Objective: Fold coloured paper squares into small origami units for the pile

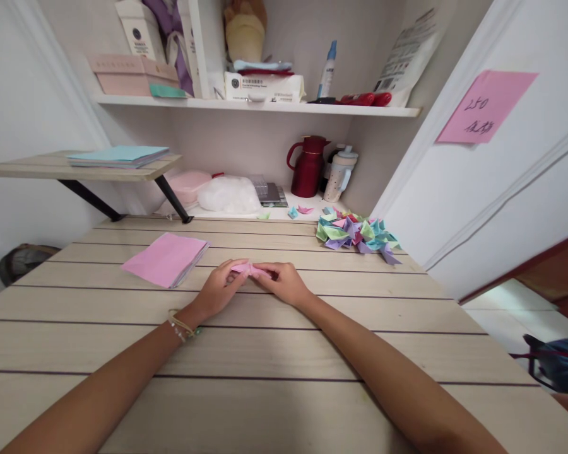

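Pale and wooden, the desk [284,403] fills the foreground. Over it, the left hand [219,289] and right hand [286,284] share one folded pink paper [249,268] — each grip pinching a side. To their left lies a paper stack [165,258], pink on top; farther right, a pile of colourful folded papers [355,233]. Beyond — a red jug [308,165] beside a pale bottle [341,173].

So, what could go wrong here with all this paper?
The small pink folded paper, held between left hand and right hand, might crease or tear if tugged. A nudge from the left hand could shift the paper stack nearby. Folded pieces heaped near the right edge of the table might slip off.
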